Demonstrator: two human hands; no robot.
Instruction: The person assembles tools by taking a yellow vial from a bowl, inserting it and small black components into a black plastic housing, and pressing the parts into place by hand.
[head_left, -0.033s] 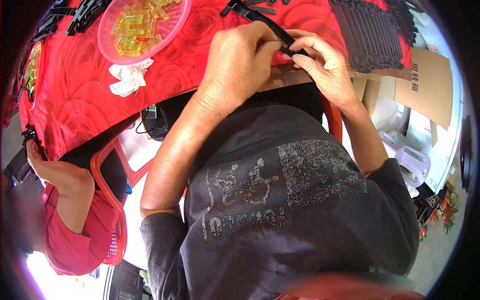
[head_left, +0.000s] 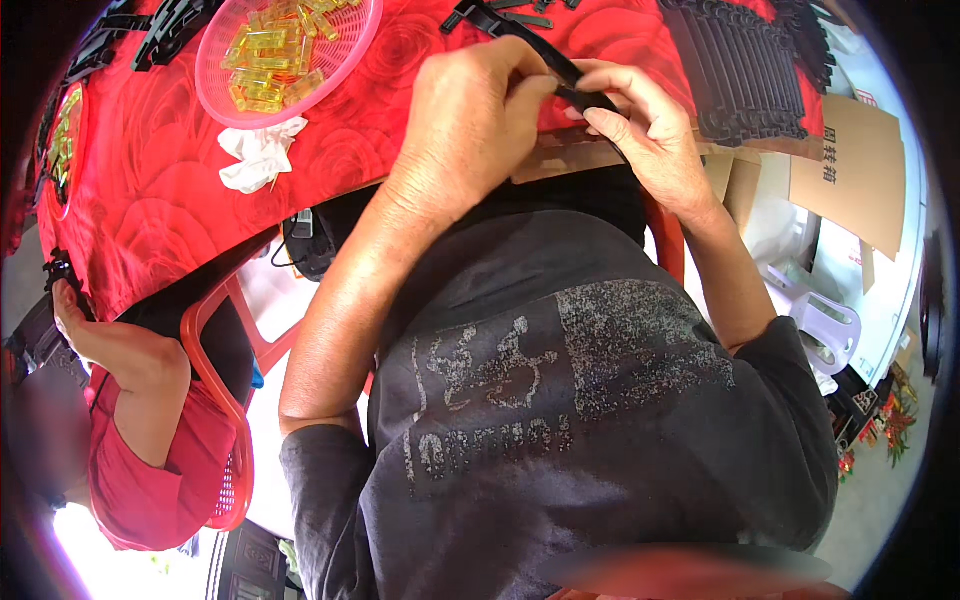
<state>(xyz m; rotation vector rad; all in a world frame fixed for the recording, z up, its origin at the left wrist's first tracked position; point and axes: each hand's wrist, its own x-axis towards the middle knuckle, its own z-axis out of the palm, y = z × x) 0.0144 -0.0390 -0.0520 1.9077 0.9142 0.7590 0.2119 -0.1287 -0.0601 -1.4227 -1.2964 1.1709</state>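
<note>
Both of my hands meet over the near edge of a table covered with a red rose-patterned cloth (head_left: pixel 150 190). My left hand (head_left: pixel 470 120) and my right hand (head_left: pixel 645 130) pinch the same slim black plastic strip (head_left: pixel 580 85), which runs up and to the left between the fingertips. More loose black strips (head_left: pixel 490 15) lie on the cloth just beyond my hands. A pink mesh basket (head_left: pixel 215 95) holding several small translucent yellow pieces (head_left: pixel 270 45) sits to the upper left.
A crumpled white tissue (head_left: pixel 255 155) lies beside the basket. A dense row of black strips (head_left: pixel 750 65) is laid out at the upper right. Cardboard sheets (head_left: pixel 850 170) and a white plastic stool (head_left: pixel 820 320) stand at right. A person in red (head_left: pixel 140 470) sits in a red chair at lower left.
</note>
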